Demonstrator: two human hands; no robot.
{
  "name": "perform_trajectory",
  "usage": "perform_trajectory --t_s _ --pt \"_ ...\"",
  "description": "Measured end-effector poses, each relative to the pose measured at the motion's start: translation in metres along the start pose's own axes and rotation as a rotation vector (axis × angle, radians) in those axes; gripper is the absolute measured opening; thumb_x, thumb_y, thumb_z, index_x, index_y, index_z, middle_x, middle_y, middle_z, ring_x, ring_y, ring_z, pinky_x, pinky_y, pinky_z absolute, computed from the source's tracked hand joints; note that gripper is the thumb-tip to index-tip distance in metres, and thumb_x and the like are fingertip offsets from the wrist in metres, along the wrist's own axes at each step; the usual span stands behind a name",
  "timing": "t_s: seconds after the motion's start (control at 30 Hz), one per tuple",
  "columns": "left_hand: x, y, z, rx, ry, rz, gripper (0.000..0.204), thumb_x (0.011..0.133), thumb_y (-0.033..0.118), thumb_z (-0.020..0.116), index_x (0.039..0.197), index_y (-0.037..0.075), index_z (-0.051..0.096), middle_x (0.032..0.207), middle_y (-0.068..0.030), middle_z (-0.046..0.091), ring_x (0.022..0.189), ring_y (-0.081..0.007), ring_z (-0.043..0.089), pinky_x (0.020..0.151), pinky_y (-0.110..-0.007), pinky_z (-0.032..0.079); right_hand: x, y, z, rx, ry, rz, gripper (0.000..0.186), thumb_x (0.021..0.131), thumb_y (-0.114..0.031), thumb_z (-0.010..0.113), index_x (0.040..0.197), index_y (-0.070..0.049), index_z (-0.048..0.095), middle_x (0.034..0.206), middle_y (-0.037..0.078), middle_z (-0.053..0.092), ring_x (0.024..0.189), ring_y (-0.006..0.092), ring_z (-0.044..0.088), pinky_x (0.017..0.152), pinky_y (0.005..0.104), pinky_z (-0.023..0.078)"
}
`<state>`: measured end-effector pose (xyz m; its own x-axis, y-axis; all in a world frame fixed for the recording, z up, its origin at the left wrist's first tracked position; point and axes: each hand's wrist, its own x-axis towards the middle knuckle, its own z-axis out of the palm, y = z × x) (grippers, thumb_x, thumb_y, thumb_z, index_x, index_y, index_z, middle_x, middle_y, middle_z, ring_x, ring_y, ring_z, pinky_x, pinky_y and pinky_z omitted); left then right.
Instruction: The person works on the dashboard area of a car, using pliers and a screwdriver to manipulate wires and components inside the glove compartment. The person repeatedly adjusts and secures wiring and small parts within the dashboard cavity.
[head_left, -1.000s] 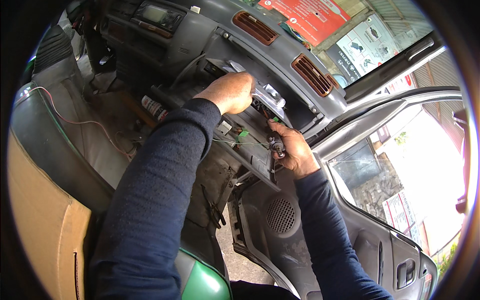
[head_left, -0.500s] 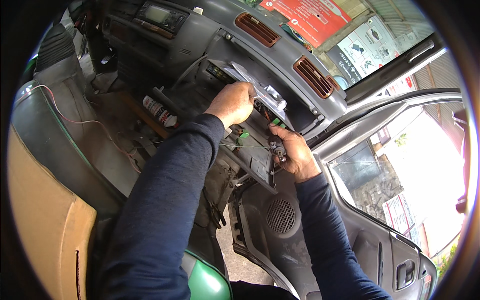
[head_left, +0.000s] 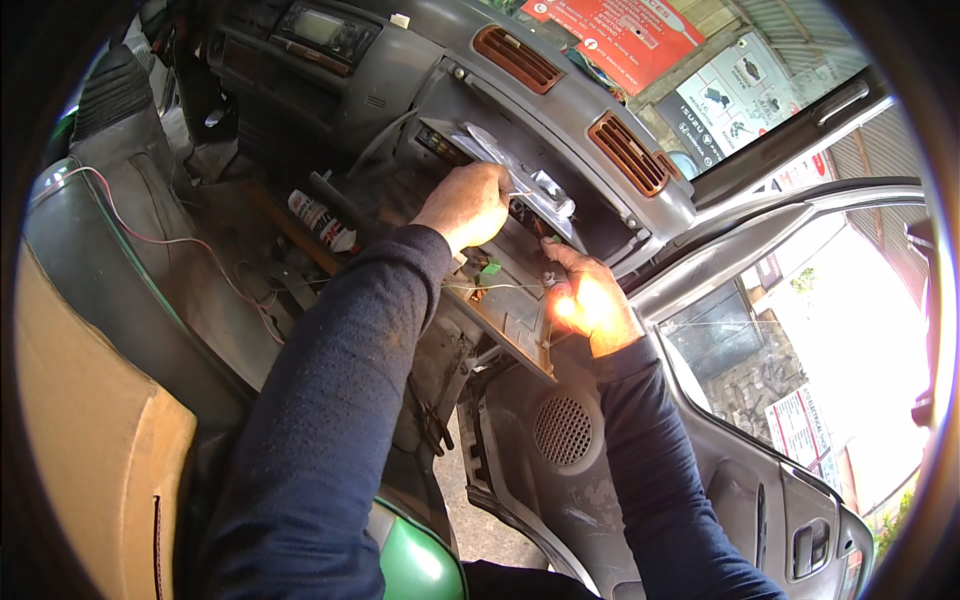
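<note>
My left hand (head_left: 465, 207) is closed in a pinch at the open glovebox cavity, its fingertips beside a thin pale wire-like piece; exactly what it grips is hidden. Wrapped round a glowing light bulb (head_left: 563, 306), my right hand (head_left: 600, 312) sits just right of it, thumb pointing up toward the cavity. A thin wire (head_left: 505, 287) runs leftward from the bulb. Between the hands is a small green connector (head_left: 490, 268). Behind my fingers, silvery plastic-like wrapping (head_left: 552, 190) lies along a panel in the cavity, with a fuse block (head_left: 437, 143) at its left.
The lowered glovebox lid (head_left: 515, 345) lies under my hands. A spray can (head_left: 322, 222) lies to the left, near a loose pink-and-white wire (head_left: 190, 240). A cardboard box (head_left: 95, 440) fills the lower left. At right stands the open car door (head_left: 720, 470); air vents (head_left: 628, 153) line the dashboard.
The bulb in my right hand has gone from dark to brightly lit, washing over my fingers. Both hands stay in nearly the same place.
</note>
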<state>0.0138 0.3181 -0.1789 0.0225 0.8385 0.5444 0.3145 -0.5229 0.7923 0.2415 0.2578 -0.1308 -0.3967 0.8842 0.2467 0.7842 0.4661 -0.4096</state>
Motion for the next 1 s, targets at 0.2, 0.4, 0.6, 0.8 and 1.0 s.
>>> perform_trajectory --t_s 0.2,0.4,0.6,0.8,1.0 --pt "0.001 0.0 0.0 0.074 -0.083 -0.016 0.024 0.093 0.018 0.07 0.109 0.002 0.076 0.108 -0.0217 0.074 0.107 -0.0364 0.071 0.095 -0.043 0.054 0.0 -0.013 0.015 0.977 0.043 0.488 0.017 0.098 -0.02 0.072 0.101 -0.004 0.065 0.072 0.002 0.062 0.041 0.0088 0.051 0.029 0.0226 0.038" --pt "0.003 0.0 0.001 0.184 -0.141 -0.084 0.024 0.093 0.019 0.07 0.111 0.004 0.077 0.111 -0.0185 0.075 0.108 -0.0343 0.071 0.096 -0.041 0.054 -0.006 -0.025 0.024 0.91 0.134 0.55 0.021 0.098 -0.017 0.07 0.109 0.001 0.068 0.083 0.003 0.066 0.046 0.0085 0.052 0.033 0.0234 0.033" --pt "0.002 0.001 0.0 0.155 -0.164 -0.065 0.023 0.094 0.018 0.07 0.111 0.005 0.077 0.111 -0.0184 0.075 0.109 -0.0339 0.071 0.096 -0.041 0.054 -0.003 -0.021 0.021 0.863 0.136 0.519 0.025 0.099 -0.017 0.069 0.115 0.003 0.069 0.089 0.004 0.067 0.051 0.0074 0.053 0.035 0.023 0.031" --pt "0.003 0.0 0.001 0.155 -0.162 -0.054 0.023 0.093 0.018 0.07 0.11 0.005 0.077 0.107 -0.0185 0.075 0.105 -0.0342 0.071 0.094 -0.041 0.054 0.003 -0.021 0.022 0.898 0.154 0.554 0.025 0.098 -0.017 0.069 0.114 0.002 0.068 0.095 0.005 0.068 0.048 0.0074 0.052 0.033 0.023 0.029" --pt "0.003 -0.001 0.003 0.145 -0.157 -0.033 0.022 0.092 0.018 0.071 0.108 0.004 0.077 0.106 -0.0187 0.075 0.104 -0.0343 0.072 0.093 -0.042 0.055 0.004 -0.025 0.017 0.931 0.144 0.587 0.017 0.098 -0.019 0.072 0.104 -0.005 0.066 0.073 -0.001 0.062 0.044 0.0073 0.054 0.03 0.0218 0.035"
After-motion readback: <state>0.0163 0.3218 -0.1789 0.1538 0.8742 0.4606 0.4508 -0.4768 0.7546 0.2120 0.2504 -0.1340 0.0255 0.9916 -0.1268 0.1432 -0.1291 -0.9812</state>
